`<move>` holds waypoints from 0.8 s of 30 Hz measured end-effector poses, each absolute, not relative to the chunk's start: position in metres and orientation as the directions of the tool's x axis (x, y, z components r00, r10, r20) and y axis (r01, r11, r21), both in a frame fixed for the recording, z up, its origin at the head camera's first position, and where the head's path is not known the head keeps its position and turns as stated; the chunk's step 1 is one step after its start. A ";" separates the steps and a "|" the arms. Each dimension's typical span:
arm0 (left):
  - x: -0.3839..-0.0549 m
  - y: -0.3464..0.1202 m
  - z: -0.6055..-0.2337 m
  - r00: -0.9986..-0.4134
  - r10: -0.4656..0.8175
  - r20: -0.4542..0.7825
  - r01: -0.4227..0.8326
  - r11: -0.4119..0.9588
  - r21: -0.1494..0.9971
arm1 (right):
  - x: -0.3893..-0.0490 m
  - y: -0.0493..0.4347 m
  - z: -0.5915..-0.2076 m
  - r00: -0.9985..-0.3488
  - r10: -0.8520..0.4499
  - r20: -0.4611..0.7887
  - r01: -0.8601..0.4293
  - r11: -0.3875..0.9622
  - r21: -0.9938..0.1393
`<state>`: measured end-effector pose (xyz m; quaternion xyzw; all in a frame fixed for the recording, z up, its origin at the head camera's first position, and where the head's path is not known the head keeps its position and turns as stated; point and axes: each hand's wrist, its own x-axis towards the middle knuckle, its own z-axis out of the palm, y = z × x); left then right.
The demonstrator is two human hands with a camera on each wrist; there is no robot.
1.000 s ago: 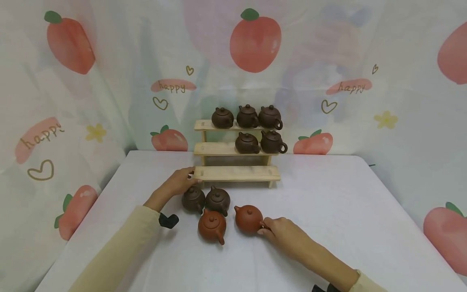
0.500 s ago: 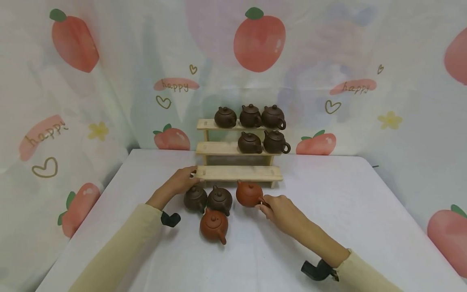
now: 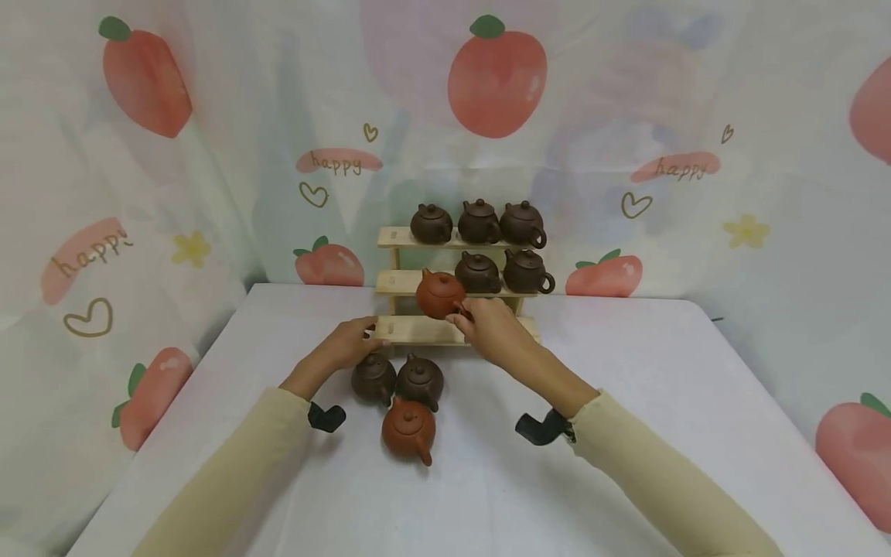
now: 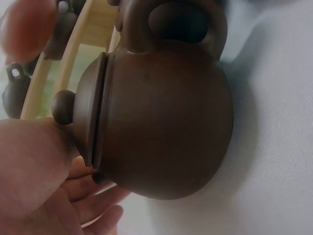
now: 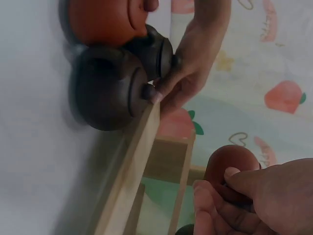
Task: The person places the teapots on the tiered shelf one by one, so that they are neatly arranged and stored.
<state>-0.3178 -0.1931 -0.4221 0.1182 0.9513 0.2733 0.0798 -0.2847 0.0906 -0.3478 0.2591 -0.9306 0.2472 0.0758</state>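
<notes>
My right hand (image 3: 497, 333) pinches the handle of a reddish-orange teapot (image 3: 440, 295), held up before the left part of the middle step of a three-step wooden stand (image 3: 418, 331). The right wrist view shows this teapot (image 5: 230, 169) beyond my thumb and fingers. At the left end of the lowest step, my left hand (image 3: 344, 345) grips the board's end, thumb at the front. Just below that hand sit two dark brown teapots, one on the left (image 3: 373, 379) and one on the right (image 3: 421, 381). A second reddish-orange teapot (image 3: 408, 430) stands in front of them.
Three dark brown teapots stand on the top step, including a middle one (image 3: 479, 222). The middle step bears two more on its right half, one (image 3: 477, 273) close beside the held teapot. A white cloth (image 3: 626, 371) covers the table; a printed curtain (image 3: 418, 93) hangs behind.
My right hand has lifted the reddish-orange teapot off the table and carried it away from me, up and slightly left, to the stand. The left hand stays at the board's end.
</notes>
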 end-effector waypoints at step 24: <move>-0.317 -0.195 -0.420 -0.963 0.249 -0.098 0.157 0.821 0.549 | -0.348 0.041 -0.342 -0.939 -0.325 0.112 -0.343 0.862 -0.372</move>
